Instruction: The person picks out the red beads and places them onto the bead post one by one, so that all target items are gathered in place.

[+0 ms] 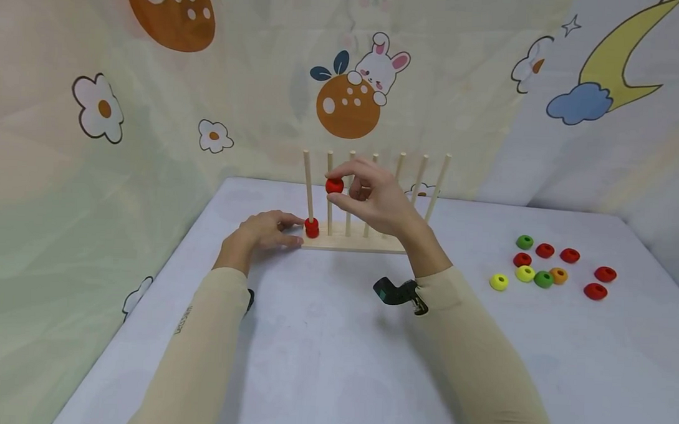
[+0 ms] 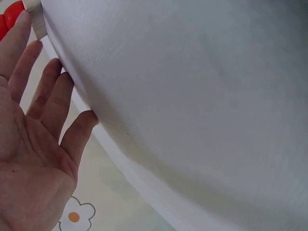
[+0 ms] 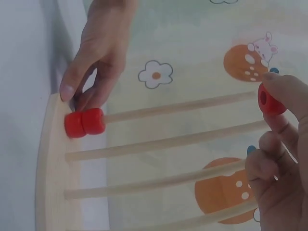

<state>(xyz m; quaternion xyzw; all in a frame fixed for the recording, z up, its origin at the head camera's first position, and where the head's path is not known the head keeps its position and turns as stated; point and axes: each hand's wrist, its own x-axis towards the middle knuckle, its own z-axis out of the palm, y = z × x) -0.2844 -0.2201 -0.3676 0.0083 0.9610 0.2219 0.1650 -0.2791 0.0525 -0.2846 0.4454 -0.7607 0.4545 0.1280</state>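
My right hand (image 1: 376, 198) pinches a red bead (image 1: 334, 185) between thumb and fingertips, its hole showing in the right wrist view (image 3: 271, 100). It is held up by the wooden pegs; whether it touches one I cannot tell. Two red beads (image 1: 312, 228) sit stacked at the foot of the leftmost peg (image 1: 308, 186) on a wooden base (image 1: 349, 242). At the base's left end rests my left hand (image 1: 266, 229), fingers extended and loosely spread in the left wrist view (image 2: 43, 139). The right hand and forearm hide part of the pegs and the base's right end.
Loose beads lie on the white table (image 1: 323, 349) to the right: several red ones (image 1: 595, 291), two yellow (image 1: 498, 282), two green (image 1: 543, 279) and an orange one (image 1: 559, 276). A patterned cloth (image 1: 265, 78) hangs behind the peg rack.
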